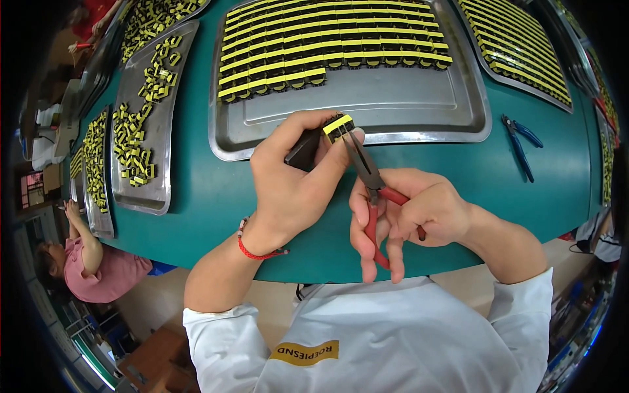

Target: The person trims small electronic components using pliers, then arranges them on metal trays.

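L grip [288,170] pinches blk/yel. part [338,126]; R grip [419,206], prob. half-curled, holds pliers [367,169].

The left hand [291,173] is held up out front, thumb [333,159] and index finger [295,123] brought together in a pretty snug pinch. The right hand [426,206] is curled in a kinda loose grip, a couple of fingers [395,254] pointed back downward, and both forearms [219,278] are angled inward.

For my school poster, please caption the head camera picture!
Right hand holds red-handled pliers at a yellow-black part in the left hand.
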Demonstrator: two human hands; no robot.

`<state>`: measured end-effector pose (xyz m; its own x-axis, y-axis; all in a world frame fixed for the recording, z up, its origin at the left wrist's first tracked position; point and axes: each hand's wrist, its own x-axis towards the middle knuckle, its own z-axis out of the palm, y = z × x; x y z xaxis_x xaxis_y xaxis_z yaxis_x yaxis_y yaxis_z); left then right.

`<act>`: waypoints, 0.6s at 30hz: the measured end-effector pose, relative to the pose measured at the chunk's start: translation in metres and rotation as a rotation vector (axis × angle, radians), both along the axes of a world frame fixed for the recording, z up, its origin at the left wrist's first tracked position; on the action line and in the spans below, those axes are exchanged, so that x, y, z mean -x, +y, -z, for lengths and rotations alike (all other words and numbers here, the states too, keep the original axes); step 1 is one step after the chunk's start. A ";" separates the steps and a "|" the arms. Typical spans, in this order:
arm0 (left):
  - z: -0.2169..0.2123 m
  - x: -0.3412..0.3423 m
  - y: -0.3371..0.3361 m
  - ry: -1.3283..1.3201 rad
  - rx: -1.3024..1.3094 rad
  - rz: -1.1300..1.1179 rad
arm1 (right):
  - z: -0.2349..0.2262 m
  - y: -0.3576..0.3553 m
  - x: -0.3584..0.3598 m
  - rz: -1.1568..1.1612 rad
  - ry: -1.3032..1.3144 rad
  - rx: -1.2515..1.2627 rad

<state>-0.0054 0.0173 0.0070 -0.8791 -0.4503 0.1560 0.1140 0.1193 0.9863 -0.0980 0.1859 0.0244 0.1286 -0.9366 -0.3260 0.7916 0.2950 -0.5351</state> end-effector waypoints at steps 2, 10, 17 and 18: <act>-0.002 -0.001 0.000 -0.019 0.027 -0.003 | 0.001 0.001 0.002 -0.010 -0.027 0.000; 0.010 -0.002 -0.003 0.036 0.147 0.002 | 0.002 0.002 0.001 0.008 -0.013 -0.013; 0.013 0.002 -0.003 0.187 0.275 -0.019 | 0.003 0.003 0.005 -0.012 0.128 -0.042; 0.013 0.003 -0.003 0.204 0.295 -0.022 | 0.000 0.002 0.004 -0.011 0.128 -0.044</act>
<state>-0.0084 0.0146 -0.0058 -0.8074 -0.3781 0.4529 0.2989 0.3997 0.8665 -0.1021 0.1876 0.0242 0.0939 -0.9197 -0.3811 0.7143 0.3289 -0.6178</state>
